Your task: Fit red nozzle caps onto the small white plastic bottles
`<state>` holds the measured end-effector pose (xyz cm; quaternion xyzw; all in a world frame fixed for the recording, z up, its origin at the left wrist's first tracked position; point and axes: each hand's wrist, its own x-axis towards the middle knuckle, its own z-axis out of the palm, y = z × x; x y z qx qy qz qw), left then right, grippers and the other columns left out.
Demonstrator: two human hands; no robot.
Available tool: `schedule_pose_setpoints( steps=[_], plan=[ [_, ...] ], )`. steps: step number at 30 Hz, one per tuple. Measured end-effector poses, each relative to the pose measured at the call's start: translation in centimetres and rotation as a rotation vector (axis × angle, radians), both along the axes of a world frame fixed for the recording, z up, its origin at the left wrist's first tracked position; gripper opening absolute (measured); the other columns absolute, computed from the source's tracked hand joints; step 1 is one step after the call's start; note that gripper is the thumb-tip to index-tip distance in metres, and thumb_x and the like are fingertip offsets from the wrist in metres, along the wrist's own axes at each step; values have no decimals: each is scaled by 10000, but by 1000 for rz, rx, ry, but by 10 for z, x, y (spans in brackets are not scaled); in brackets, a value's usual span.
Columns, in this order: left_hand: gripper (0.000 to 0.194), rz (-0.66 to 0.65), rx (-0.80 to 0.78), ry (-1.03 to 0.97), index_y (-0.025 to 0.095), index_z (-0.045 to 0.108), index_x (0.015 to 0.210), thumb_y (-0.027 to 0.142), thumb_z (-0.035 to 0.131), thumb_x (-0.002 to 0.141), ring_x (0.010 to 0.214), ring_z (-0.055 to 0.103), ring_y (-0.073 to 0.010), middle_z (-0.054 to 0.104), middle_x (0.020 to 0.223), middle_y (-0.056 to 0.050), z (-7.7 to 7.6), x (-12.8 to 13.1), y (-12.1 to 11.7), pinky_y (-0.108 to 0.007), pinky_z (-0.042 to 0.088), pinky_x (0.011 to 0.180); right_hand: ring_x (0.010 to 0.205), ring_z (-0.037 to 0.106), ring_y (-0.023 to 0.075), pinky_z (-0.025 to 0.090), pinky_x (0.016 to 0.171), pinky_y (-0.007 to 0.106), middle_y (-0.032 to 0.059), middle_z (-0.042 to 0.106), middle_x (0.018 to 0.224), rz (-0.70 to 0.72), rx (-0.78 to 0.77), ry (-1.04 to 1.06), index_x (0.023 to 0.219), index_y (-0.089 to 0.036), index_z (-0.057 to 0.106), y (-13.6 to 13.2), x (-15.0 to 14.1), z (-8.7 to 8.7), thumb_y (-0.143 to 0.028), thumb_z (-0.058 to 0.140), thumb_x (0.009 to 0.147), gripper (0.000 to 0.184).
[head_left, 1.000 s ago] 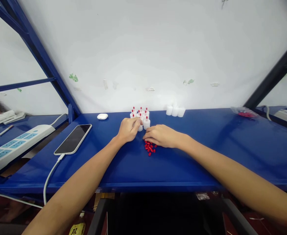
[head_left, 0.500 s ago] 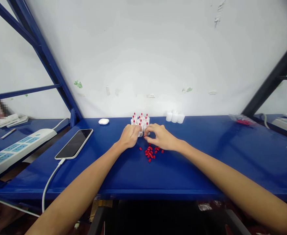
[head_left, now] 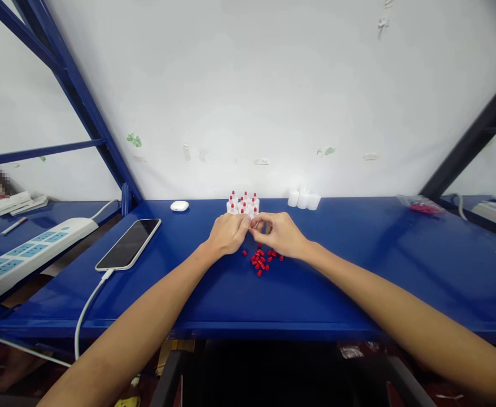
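My left hand (head_left: 230,233) is closed around a small white bottle, mostly hidden by its fingers, in front of a cluster of white squeeze bottles (head_left: 231,207) with red tips. Close against its thumb, my right hand (head_left: 279,233) pinches a small red cap (head_left: 252,228) between thumb and index finger. The fingertips of both hands meet, so the contact between cap and bottle is hard to make out. Loose red caps (head_left: 260,261) lie in a pile on the blue table just below the hands.
White bottles without red tips (head_left: 303,199) stand at the back right. A white earbud case (head_left: 179,206) and a charging phone (head_left: 129,244) lie left, beside a power strip (head_left: 31,254). A clear bag with red pieces (head_left: 423,207) lies far right on the blue table (head_left: 336,294).
My left hand has moved slightly right, off the front of the bottle cluster. My right hand has brought the red cap up to the left hand's fingertips.
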<state>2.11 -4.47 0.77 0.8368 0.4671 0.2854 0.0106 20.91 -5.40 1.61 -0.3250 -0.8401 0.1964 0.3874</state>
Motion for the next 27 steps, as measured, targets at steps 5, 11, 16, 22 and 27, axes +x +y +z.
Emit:
schedule_pose_setpoints(
  steps=[5,11,16,22,27],
  plan=[
    [495,114,93,86,190,612,675,396,282,981,583,556,-210,640,637,-81,5,3,-4,-310,228,563,670,681,146,543,700,291,6,741,764,20,48,130,844,-185,685,-4,-4,0,-178,629,793,76],
    [460,85,97,32,181,602,638,353,325,962,610,573,-208,643,655,-89,3,3,-4,-312,272,572,681,685,150,568,705,300,15,751,773,-1,112,203,835,-185,711,-6,-7,-4,-179,630,810,85],
    [447,-29,102,-77,173,599,654,347,317,954,634,567,-187,636,675,-72,2,0,-5,-303,336,617,691,687,147,562,698,285,14,750,772,20,37,252,837,-175,714,-7,-10,-4,-182,651,806,70],
    [442,-137,-13,-180,157,728,938,475,422,937,691,648,-203,718,745,-57,4,-3,-6,-289,418,675,743,703,166,570,741,315,21,750,815,36,-68,364,920,-184,688,-7,-13,-8,-186,633,782,149],
    [365,-182,-17,-304,160,716,894,437,477,897,715,663,-197,732,775,-41,5,1,-7,-287,447,704,757,687,157,561,768,316,7,724,850,81,-39,388,976,-211,561,-12,-14,-7,-189,625,787,201]
  ],
)
